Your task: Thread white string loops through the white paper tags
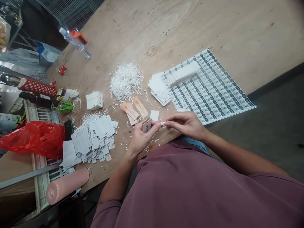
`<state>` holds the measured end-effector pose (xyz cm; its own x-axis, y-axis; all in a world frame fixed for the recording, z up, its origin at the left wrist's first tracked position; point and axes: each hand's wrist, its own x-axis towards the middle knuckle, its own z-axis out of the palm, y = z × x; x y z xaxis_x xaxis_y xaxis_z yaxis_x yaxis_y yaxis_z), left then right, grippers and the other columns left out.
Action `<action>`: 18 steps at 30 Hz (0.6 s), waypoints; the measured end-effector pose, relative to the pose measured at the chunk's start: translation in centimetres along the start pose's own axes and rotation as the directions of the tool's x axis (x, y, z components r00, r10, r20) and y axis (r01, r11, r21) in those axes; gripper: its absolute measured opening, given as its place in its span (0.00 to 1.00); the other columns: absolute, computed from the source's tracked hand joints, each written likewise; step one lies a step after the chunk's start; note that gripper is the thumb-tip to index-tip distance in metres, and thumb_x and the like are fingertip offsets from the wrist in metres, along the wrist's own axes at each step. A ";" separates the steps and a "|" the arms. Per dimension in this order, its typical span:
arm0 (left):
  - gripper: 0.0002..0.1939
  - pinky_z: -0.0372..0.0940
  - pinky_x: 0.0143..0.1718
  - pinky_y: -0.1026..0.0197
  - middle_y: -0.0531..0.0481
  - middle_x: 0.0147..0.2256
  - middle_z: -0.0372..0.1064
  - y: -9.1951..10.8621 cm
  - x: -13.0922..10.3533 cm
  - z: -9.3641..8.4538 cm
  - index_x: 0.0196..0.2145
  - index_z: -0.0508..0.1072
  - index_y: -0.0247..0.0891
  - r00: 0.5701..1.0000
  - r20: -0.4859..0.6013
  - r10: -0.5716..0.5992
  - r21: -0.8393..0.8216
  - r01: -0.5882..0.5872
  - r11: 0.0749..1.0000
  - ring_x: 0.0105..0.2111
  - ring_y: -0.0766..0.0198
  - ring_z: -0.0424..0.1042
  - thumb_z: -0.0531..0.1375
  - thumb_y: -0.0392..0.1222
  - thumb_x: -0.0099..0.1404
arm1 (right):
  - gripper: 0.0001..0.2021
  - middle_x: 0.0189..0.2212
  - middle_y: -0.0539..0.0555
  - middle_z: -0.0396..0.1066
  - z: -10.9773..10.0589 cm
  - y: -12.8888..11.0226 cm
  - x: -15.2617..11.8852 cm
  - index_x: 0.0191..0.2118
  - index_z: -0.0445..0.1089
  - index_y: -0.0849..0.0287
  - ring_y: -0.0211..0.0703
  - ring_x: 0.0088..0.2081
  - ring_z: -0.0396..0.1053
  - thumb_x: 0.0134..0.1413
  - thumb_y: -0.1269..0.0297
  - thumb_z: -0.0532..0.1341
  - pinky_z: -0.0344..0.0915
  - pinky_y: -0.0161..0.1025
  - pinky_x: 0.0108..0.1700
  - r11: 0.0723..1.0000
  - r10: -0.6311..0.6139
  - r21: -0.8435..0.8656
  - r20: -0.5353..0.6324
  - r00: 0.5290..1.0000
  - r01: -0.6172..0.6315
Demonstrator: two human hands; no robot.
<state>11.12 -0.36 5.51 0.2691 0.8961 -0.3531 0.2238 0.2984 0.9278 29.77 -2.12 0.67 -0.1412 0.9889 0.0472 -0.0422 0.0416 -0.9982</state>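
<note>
Gripping a few printed tags (pixel 146 125) in your left hand (pixel 142 136), you pinched a small white piece (pixel 163 123) between both hands' fingertips (too small to tell whether paper or cord). It lay crosswise in the narrow gap, your right hand (pixel 186 124) closing on its right end; the tags stood upright just left of it, nearer your left hand. The heap of strung tags (pixel 95 136) lay leftward; orange-printed cards (pixel 140 107), then loose white strings (pixel 126 80), lay beyond.
</note>
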 end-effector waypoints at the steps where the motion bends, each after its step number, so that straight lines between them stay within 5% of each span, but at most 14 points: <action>1: 0.17 0.54 0.24 0.65 0.54 0.22 0.67 -0.1 0.0 0.0 0.25 0.77 0.36 1.000 -0.010 0.002 0.005 -0.002 1.000 0.21 0.72 0.58 0.69 0.54 0.57 | 0.13 0.27 0.53 0.79 -0.1 0.0 -0.1 0.31 0.81 0.57 0.42 0.28 0.76 0.55 0.52 0.69 0.74 0.38 0.33 0.999 0.033 0.033 0.008 0.999 -0.033; 6: 0.18 0.52 0.23 0.65 0.55 0.21 0.64 -0.7 0.1 -0.1 0.25 0.75 0.36 0.997 -0.012 -0.078 -0.046 0.077 0.996 0.20 0.73 0.56 0.70 0.55 0.56 | 0.13 0.33 0.55 0.81 -0.1 0.0 -0.4 0.36 0.82 0.56 0.44 0.33 0.79 0.50 0.52 0.72 0.78 0.41 0.40 0.991 0.084 0.107 -0.037 0.996 -0.080; 14: 0.19 0.52 0.24 0.64 0.55 0.19 0.60 -0.7 0.0 -0.1 0.28 0.79 0.36 0.999 0.012 -0.053 0.006 0.053 0.999 0.21 0.71 0.55 0.69 0.57 0.58 | 0.17 0.26 0.53 0.78 0.0 0.2 -0.3 0.30 0.80 0.58 0.40 0.26 0.74 0.49 0.47 0.71 0.74 0.37 0.30 0.985 0.135 0.106 0.014 0.991 -0.136; 18: 0.17 0.50 0.24 0.64 0.56 0.19 0.59 -1.1 -0.1 -0.1 0.27 0.78 0.37 0.998 -0.001 -0.059 -0.020 0.059 0.998 0.20 0.72 0.53 0.68 0.56 0.60 | 0.15 0.31 0.54 0.80 0.2 0.3 -0.4 0.34 0.81 0.57 0.44 0.33 0.77 0.48 0.50 0.72 0.77 0.40 0.39 0.991 0.094 0.099 -0.048 0.994 -0.089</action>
<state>10.75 -0.70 4.56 0.2549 0.8773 -0.4067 0.2203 0.3569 0.9078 29.57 -2.49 0.31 -0.0973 0.9941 -0.0484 -0.1268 -0.0606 -0.9901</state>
